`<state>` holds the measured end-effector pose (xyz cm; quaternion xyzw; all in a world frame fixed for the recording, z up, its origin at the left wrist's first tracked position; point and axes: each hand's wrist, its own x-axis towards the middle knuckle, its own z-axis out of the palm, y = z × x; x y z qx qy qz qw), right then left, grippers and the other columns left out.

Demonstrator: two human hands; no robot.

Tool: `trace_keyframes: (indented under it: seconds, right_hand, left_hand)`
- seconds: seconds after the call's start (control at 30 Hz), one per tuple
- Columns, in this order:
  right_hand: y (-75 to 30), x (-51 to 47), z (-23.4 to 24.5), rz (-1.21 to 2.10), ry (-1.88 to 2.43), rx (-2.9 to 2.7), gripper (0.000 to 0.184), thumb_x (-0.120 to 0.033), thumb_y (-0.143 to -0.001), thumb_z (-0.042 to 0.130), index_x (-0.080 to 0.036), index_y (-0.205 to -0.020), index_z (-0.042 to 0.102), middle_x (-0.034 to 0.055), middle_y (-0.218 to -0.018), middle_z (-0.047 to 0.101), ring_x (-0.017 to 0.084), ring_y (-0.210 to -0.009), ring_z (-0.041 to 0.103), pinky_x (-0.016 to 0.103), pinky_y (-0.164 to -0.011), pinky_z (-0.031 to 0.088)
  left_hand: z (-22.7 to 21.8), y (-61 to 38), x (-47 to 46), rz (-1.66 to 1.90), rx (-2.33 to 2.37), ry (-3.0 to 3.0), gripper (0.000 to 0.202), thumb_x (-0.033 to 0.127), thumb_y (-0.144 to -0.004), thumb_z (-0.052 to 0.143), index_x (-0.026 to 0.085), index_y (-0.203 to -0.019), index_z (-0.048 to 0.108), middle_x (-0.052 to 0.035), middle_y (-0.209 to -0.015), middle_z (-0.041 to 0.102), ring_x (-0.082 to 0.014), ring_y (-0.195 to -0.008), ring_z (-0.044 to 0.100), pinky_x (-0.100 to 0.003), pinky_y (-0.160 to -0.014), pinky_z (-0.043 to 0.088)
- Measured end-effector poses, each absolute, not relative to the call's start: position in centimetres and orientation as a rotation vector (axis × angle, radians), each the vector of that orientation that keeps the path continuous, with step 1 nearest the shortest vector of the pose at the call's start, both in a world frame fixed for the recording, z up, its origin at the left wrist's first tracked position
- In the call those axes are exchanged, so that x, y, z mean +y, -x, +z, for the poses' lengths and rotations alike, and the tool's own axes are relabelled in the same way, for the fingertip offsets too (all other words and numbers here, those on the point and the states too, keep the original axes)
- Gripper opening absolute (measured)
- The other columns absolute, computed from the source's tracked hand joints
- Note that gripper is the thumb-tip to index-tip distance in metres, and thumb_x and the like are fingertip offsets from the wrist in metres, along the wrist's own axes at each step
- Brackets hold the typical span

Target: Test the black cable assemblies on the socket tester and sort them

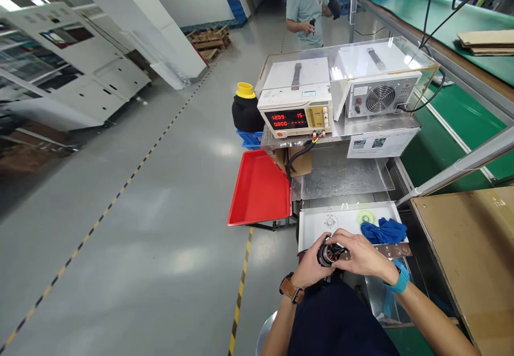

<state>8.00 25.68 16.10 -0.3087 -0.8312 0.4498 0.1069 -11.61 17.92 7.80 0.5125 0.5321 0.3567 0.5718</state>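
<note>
A small round black motor with reddish windings (328, 252) sits between my two hands, in front of the white tray. My left hand (311, 264) is closed around its left side, a brown watch strap on that wrist. From the right, my right hand (357, 253) has its fingers curled over the motor and the dark wires at its edge; a blue band circles this wrist. Just beyond, the white tray (311, 227) holds a blue cloth (384, 231) and a pale green ring (365, 217). A perforated brown strip (393, 250) runs along the tray's near edge.
A power supply (295, 112) with red digits stands on the shelf ahead, beside a second unit with a fan (379, 98). Left of the bench is a red tray (261, 190). A large cardboard box (469, 254) borders my right side. Another person (307, 10) stands in the background.
</note>
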Motion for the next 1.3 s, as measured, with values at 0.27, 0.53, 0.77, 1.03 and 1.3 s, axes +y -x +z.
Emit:
trace_keyframes:
  seconds: [0.27, 0.53, 0.77, 1.03, 1.3]
  right_hand:
    - [-8.6, 25.7, 17.5, 1.351, 0.643, -2.537, 0.049, -0.007, -0.088, 0.06, -0.028, -0.132, 0.062, 0.0032, -0.131, 0.064, 0.019, -0.108, 0.065, 0.029, -0.09, 0.051]
    - [-10.1, 25.6, 17.1, 1.49, 0.492, -2.382, 0.053, -0.007, -0.091, 0.055, -0.025, -0.14, 0.057, 0.0097, -0.144, 0.056, 0.022, -0.131, 0.054, 0.04, -0.112, 0.045]
    - [-9.4, 23.3, 15.7, 1.193, 0.846, -2.516, 0.037, -0.043, -0.094, 0.072, -0.023, -0.124, 0.066, 0.0113, -0.127, 0.062, 0.027, -0.112, 0.059, 0.044, -0.097, 0.052]
    - [-8.1, 22.7, 13.3, 0.998, 1.002, -2.601, 0.036, -0.039, -0.089, 0.078, -0.02, -0.117, 0.065, 0.0119, -0.117, 0.064, 0.03, -0.105, 0.056, 0.047, -0.089, 0.052]
    - [-8.6, 27.0, 3.1, 0.926, 1.269, -2.199, 0.024, -0.033, -0.091, 0.071, -0.018, -0.108, 0.064, 0.0084, -0.105, 0.066, 0.025, -0.103, 0.06, 0.041, -0.092, 0.051]
  left_hand:
    - [9.0, 12.1, 18.4, 0.761, 1.15, -1.273, 0.09, 0.004, -0.062, 0.072, 0.019, -0.147, 0.046, -0.0095, -0.143, 0.062, -0.03, -0.134, 0.057, -0.044, -0.117, 0.044]
    - [9.1, 12.1, 18.2, 0.66, 1.09, -1.246, 0.1, 0.006, -0.056, 0.08, 0.019, -0.15, 0.048, -0.0109, -0.149, 0.059, -0.0344, -0.14, 0.052, -0.048, -0.123, 0.038]
    - [10.2, 11.5, 18.8, 0.727, 1.041, -1.245, 0.093, 0.01, -0.06, 0.083, 0.02, -0.147, 0.052, -0.0096, -0.145, 0.062, -0.0333, -0.129, 0.06, -0.043, -0.111, 0.05]
    - [6.3, 11.1, 18.7, 0.771, 1.116, -1.165, 0.097, 0.02, -0.067, 0.085, 0.018, -0.154, 0.042, -0.0153, -0.155, 0.052, -0.0329, -0.142, 0.051, -0.049, -0.125, 0.036]
    - [0.9, 12.4, 19.8, 0.875, 1.447, -0.995, 0.085, 0.043, -0.082, 0.073, 0.019, -0.156, 0.037, -0.0183, -0.147, 0.058, -0.0296, -0.135, 0.056, -0.052, -0.116, 0.042]
